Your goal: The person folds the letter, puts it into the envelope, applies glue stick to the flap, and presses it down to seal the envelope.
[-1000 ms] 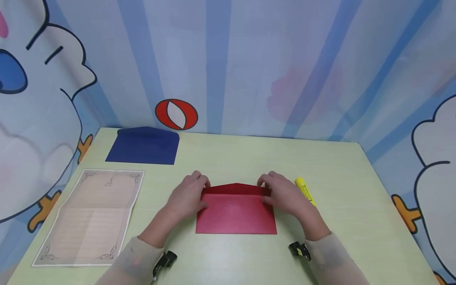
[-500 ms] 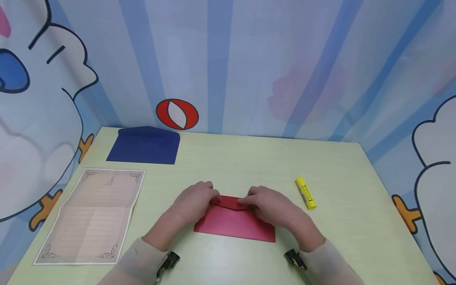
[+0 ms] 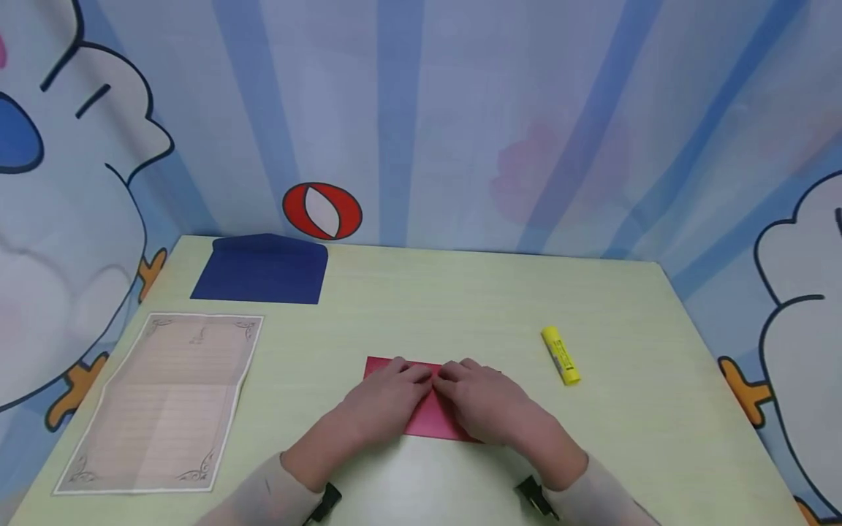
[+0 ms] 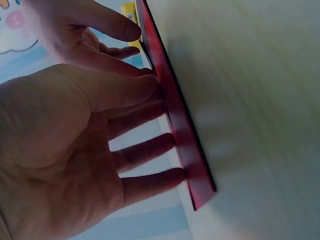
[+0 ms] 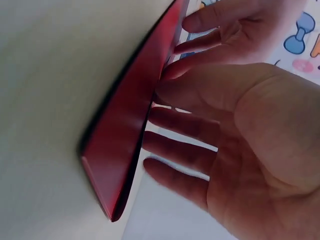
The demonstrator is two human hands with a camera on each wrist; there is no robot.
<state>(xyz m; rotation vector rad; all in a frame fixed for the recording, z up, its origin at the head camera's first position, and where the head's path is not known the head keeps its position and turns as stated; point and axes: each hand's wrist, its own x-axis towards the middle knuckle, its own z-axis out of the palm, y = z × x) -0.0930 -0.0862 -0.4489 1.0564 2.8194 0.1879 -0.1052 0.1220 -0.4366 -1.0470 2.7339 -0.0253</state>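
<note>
A red envelope (image 3: pixel 430 422) lies flat on the table in front of the person, its flap folded down over the body. My left hand (image 3: pixel 388 402) presses the flap near its middle with extended fingers. From the other side my right hand (image 3: pixel 490 402) presses the same part, and the fingertips of both hands nearly meet. Each wrist view shows spread, fairly straight fingers touching the envelope: the left hand (image 4: pixel 70 145) in one, the right hand (image 5: pixel 250 135) in the other. Much of the flap is hidden under the hands in the head view.
A yellow glue stick (image 3: pixel 560 356) lies to the right of the hands. At the back left is a dark blue envelope (image 3: pixel 259 270), and nearer on the left a creased, bordered sheet of letter paper (image 3: pixel 164 402). A cartoon-printed cloth (image 3: pixel 447 124) stands behind the table (image 3: pixel 625 409).
Both hands have moved inward and nearer the person, from the envelope's upper corners to its middle. The raised flap has been folded down, and the fingers have gone from gripping it to pressing on it.
</note>
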